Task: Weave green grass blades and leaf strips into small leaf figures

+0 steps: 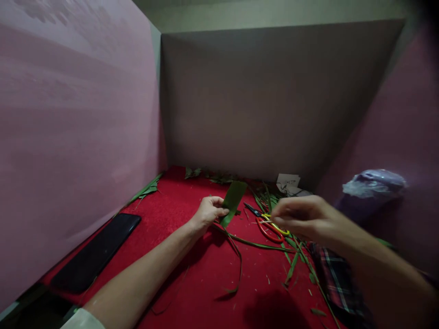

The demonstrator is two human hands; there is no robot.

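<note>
My left hand (213, 211) pinches a flat strip of green leaf (234, 201) between thumb and fingers, above the red cloth. A thin, curled leaf strip (239, 260) trails below it. To the right, my right hand (298, 214) is closed, with a thin pale stick (263, 222) pointing left from its fingertips. Behind and below that stick lie scissors (270, 228) with red and yellow handles and dark blades. My right hand partly covers the leaf scraps around the scissors.
A black phone (98, 251) lies on the red cloth (178, 196) at left. Leaf cuttings (291, 269) are scattered at right and along the back. White paper (288, 183) lies near the back panel (267, 100). Plastic-wrapped material (373, 183) and plaid cloth (339, 278) are at right.
</note>
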